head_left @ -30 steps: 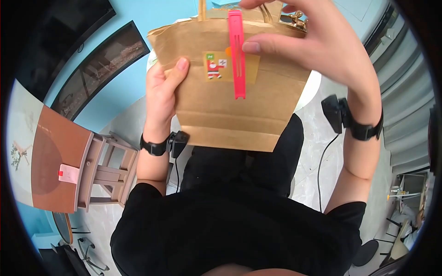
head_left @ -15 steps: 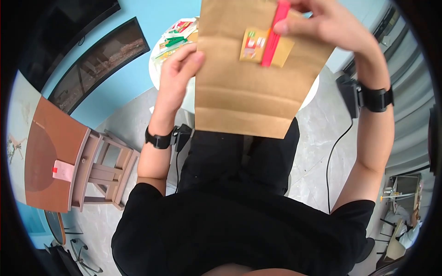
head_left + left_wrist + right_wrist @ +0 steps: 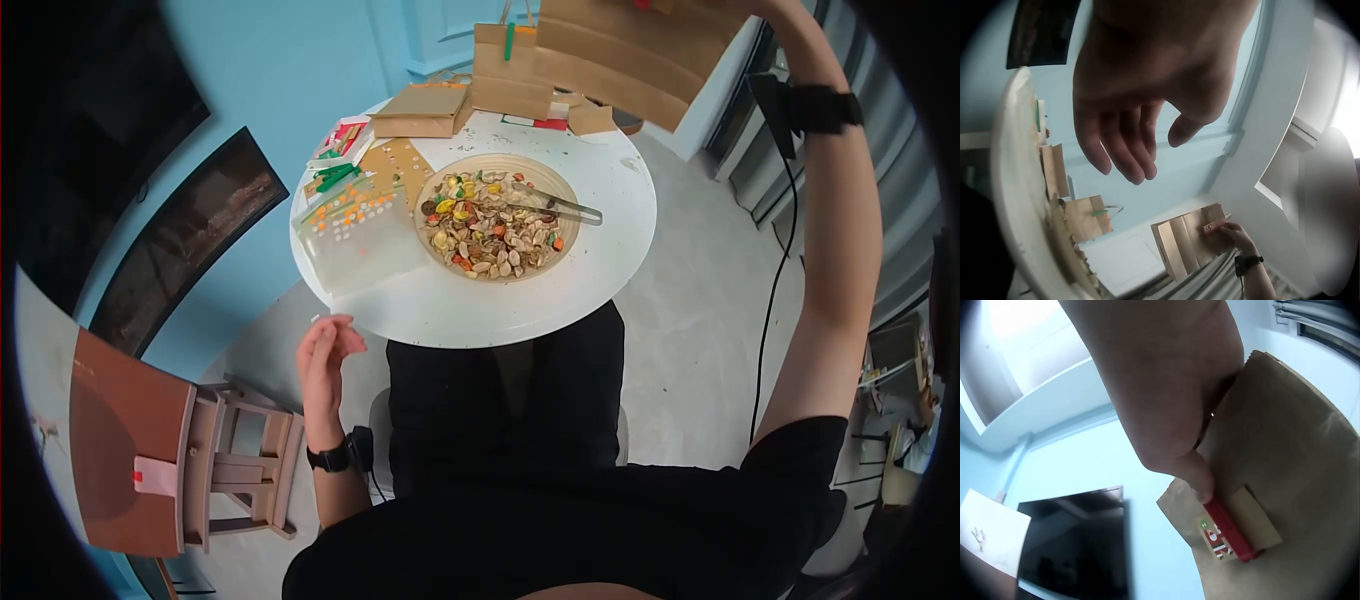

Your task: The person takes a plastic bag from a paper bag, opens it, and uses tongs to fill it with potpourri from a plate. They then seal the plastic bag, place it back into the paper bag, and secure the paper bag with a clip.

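Observation:
My right hand (image 3: 1172,394) holds up a brown paper bag (image 3: 640,60) at the far right, beyond the round table. Its thumb presses on a red clip (image 3: 1229,531) at the bag's top, over a small card with a Santa sticker (image 3: 1215,540). The fingers behind the bag are hidden. In the head view most of this hand is cut off by the top edge. My left hand (image 3: 325,350) hangs empty just off the table's near left edge, fingers loosely bent in the left wrist view.
On the white round table (image 3: 480,325) sits a plate (image 3: 425,200) of pale nuts and colourful pieces, with metal tongs (image 3: 575,210). A clear zip bag (image 3: 360,250), green clips (image 3: 335,177), a brown box (image 3: 420,112) and another paper bag (image 3: 510,90) with a green clip stand around it.
The paper bag has moved from in front of me up and away to the right in my right hand. My left hand has let go of it and dropped down left. The table has come into view.

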